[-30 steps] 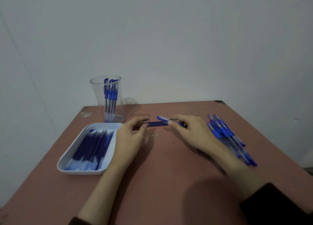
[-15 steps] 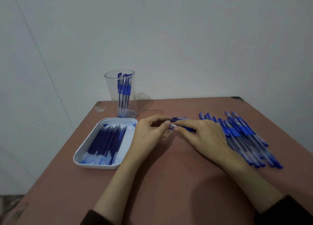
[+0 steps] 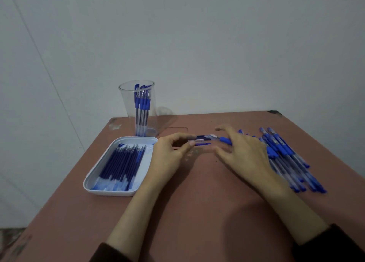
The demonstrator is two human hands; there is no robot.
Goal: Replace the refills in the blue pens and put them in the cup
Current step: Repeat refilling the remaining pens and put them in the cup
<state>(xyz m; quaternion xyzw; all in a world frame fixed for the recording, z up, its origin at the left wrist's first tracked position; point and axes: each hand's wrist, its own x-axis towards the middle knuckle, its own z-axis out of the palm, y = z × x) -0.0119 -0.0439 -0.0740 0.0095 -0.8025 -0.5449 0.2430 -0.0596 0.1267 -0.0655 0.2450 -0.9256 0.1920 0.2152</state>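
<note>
Separation achieved: our left hand (image 3: 169, 157) pinches the pen barrel (image 3: 200, 137); our right hand (image 3: 245, 155) drew away, grip unclear; refill swap follows.

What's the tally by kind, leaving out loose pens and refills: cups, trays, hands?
Cup: 1
Tray: 1
Hands: 2, the left hand pinching a pen, and the right hand
Total: 4

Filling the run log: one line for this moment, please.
left hand: pinches pen | right hand: blurred, grip unclear | cup: holds pens | tray: refills
</note>
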